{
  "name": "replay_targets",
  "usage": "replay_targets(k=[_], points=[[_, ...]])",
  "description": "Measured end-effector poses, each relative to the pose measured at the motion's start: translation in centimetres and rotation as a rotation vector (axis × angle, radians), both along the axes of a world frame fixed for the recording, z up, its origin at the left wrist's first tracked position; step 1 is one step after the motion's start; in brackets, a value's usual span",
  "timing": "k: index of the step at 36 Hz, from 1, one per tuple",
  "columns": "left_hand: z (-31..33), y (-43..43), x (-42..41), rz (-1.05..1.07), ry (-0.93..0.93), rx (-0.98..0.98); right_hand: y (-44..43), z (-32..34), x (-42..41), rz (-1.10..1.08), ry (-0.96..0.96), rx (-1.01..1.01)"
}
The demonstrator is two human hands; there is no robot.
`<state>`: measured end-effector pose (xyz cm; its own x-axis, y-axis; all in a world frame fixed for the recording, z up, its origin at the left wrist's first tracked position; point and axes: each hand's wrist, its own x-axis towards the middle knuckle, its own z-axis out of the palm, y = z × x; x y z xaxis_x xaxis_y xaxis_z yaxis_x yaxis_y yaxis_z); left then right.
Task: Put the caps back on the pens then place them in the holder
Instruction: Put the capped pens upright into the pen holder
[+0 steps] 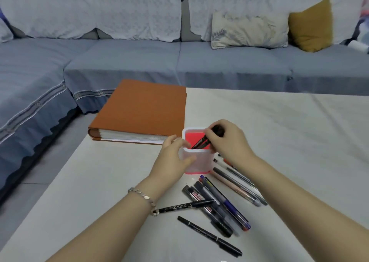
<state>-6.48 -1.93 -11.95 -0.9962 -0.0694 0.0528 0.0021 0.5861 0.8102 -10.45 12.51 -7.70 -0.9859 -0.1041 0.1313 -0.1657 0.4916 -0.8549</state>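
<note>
Black pen (200,143) slanting into the pink holder (196,162), top end pinched in closed fingers (209,134) of the right hand (229,141). Left hand (173,157) wrapped round the holder's near-left wall, steadying it. More pens (219,199) loose on the desk (99,181) just in front, orange album (143,109) behind. Risks: a sideways push from the slanted pen tipping the light holder if the steadying grip slackens; a forearm sweeping the loose pens; caps on those pens too small to check.
</note>
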Motion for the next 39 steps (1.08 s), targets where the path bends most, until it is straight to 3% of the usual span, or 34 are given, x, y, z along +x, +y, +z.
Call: replay_targets(k=[6,14,22,25,29,35,39], points=[[-0.4,-0.1,0.1,-0.015,0.054,-0.055,2.9,-0.5,1.9,0.023,-0.081,0.05],[-0.6,-2.0,2.4,-0.016,0.091,-0.034,8.5,-5.1,4.9,0.101,-0.077,0.714],[-0.8,-3.5,5.1,0.011,0.07,0.039,6.9,-8.9,5.0,0.113,-0.024,1.095],[-0.8,-3.4,5.4,0.032,0.06,0.066,6.7,-9.1,5.2,0.145,-0.009,1.152],[-1.0,-3.0,5.6,0.052,0.044,0.092,7.5,-9.1,5.5,0.15,-0.09,1.057],[-1.5,-2.9,5.7,0.088,0.018,0.135,8.1,-3.7,5.5,0.229,-0.225,0.401],[-1.4,-3.0,5.8,0.087,0.008,0.156,6.2,2.3,4.8,0.299,-0.189,0.237]])
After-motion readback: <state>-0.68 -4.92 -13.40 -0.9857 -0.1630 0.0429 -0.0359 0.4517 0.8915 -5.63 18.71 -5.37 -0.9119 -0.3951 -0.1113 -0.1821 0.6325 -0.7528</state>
